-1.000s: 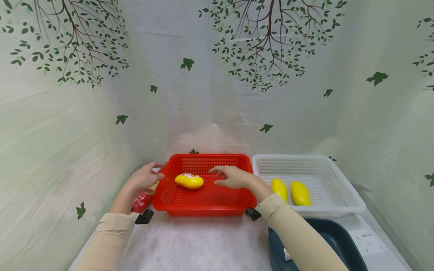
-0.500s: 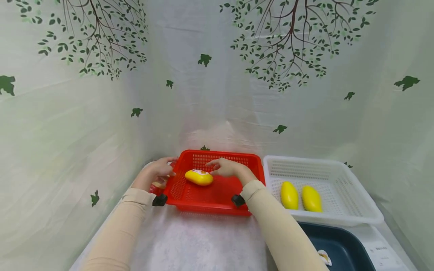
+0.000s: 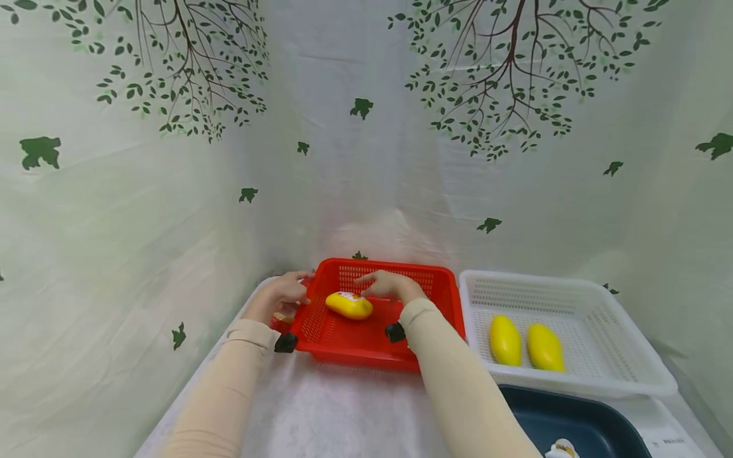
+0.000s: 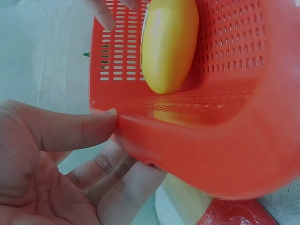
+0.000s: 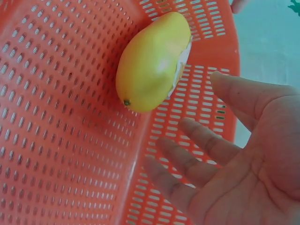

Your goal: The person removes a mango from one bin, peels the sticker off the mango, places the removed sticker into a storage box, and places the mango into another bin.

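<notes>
A yellow mango [image 3: 349, 306] with a white label lies in the red basket [image 3: 361, 356]. At the basket's left side, my left hand [image 3: 280, 294] pinches the rim, thumb on top and fingers underneath, as the left wrist view shows. My right hand [image 3: 390, 286] hovers inside the basket just right of the mango. In the right wrist view its fingers [image 5: 199, 173] are spread and loosely bent, apart from the mango, and hold nothing.
To the right is a white basket [image 3: 584, 380] holding two yellow mangoes [image 3: 505, 341]. In front of it sits a dark blue tray [image 3: 607, 420] with a small white item [image 3: 562, 449]. Red plastic packaging [image 4: 236, 213] lies below the red basket's left side. Printed curtains stand behind and beside.
My left hand has come to the red basket's rim and taken hold of it. My right hand has moved closer to the mango. The head view has turned left.
</notes>
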Tool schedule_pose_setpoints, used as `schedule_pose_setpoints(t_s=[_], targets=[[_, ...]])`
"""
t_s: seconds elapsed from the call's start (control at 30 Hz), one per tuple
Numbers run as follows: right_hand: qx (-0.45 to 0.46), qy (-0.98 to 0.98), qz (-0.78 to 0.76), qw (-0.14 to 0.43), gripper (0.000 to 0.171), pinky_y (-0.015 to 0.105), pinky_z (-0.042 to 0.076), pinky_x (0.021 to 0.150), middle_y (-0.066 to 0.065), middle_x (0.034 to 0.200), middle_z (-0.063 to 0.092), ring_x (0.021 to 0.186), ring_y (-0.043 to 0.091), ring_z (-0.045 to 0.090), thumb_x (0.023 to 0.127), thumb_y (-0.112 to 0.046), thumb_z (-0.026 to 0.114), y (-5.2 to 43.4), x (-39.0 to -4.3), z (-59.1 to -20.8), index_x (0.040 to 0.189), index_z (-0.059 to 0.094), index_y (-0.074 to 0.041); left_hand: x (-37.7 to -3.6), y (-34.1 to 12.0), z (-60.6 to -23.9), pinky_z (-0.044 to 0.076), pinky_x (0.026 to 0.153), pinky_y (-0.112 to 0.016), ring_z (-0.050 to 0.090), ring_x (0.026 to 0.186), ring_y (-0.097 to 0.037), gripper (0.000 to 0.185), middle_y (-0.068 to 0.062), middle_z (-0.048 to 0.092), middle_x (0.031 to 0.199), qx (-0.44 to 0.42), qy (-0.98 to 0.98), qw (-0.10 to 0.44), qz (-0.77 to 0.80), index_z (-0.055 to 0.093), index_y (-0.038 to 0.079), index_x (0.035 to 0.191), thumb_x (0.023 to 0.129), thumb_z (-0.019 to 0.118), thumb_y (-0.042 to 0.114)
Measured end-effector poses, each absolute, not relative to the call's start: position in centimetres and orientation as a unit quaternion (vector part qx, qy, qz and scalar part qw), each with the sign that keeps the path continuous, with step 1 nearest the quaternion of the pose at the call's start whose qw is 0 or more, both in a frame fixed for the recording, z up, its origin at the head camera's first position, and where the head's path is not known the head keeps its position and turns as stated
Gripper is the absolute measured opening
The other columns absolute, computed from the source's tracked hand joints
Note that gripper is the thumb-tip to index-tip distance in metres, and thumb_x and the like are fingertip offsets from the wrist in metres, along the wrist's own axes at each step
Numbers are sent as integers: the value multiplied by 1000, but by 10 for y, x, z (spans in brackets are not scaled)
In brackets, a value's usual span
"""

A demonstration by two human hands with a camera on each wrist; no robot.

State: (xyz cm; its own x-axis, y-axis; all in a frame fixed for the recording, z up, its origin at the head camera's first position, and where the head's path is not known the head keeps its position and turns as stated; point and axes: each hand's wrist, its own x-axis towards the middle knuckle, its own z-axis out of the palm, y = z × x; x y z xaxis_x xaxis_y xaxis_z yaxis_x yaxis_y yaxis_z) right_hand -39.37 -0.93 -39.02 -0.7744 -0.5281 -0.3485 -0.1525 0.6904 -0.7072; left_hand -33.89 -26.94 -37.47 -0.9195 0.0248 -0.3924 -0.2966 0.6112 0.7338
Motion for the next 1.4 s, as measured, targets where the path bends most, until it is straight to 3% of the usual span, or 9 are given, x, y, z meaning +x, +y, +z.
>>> schedule_pose_setpoints(t_s=[0.13,0.33,0.53,0.7,0.97,1.07,1.2,1.4], targets=[[-191,864,-357,300,52,68,37,125,14,174,35,156,41,38,111,-21,56,-13,-391,-391,162,49,-21,-340,-267,-377,65,70,-35,65,89,-30,73,-25,56,141,-82,884,184,422,34,12,166,96,51,-2],[-191,870,-329,313,45,60,47,119,12,166,47,145,36,49,108,-21,61,-17,-397,-398,152,62,-25,-338,-264,-375,67,73,-38,67,88,-31,73,-25,56,143,-92,881,183,427,34,13,166,97,52,-3],[-201,876,-318,302,29,49,52,113,9,147,58,130,29,51,107,-22,62,-15,-396,-398,135,70,-19,-338,-261,-371,68,75,-38,69,91,-32,76,-27,53,150,-85,874,180,443,34,14,167,96,56,-3],[-222,861,-322,325,18,51,52,111,9,130,59,122,28,49,104,-21,68,-18,-395,-401,121,69,-16,-339,-264,-373,69,77,-41,69,92,-32,75,-26,52,151,-98,874,179,440,35,16,166,96,55,-4],[-199,879,-281,330,17,46,55,99,9,121,58,114,27,52,100,-19,74,-23,-395,-399,114,66,-14,-343,-264,-375,68,76,-40,70,94,-34,74,-26,53,150,-97,875,179,440,35,16,165,96,54,-4],[-176,893,-266,317,24,41,55,91,8,116,59,110,27,54,97,-24,79,-24,-394,-399,112,63,-15,-343,-264,-376,68,77,-41,69,96,-34,74,-26,53,149,-101,874,178,441,36,17,165,96,54,-3],[-148,914,-235,295,35,42,59,92,6,116,65,106,26,60,93,-30,84,-25,-396,-403,118,67,-12,-342,-264,-380,68,80,-45,69,99,-37,75,-26,54,149,-108,871,179,444,36,17,165,95,54,-3],[-155,915,-220,300,25,40,60,87,4,102,62,95,25,64,95,-32,82,-17,-398,-401,100,67,-13,-335,-260,-374,67,81,-45,69,100,-37,73,-27,54,148,-98,873,176,444,36,15,165,96,51,-2]])
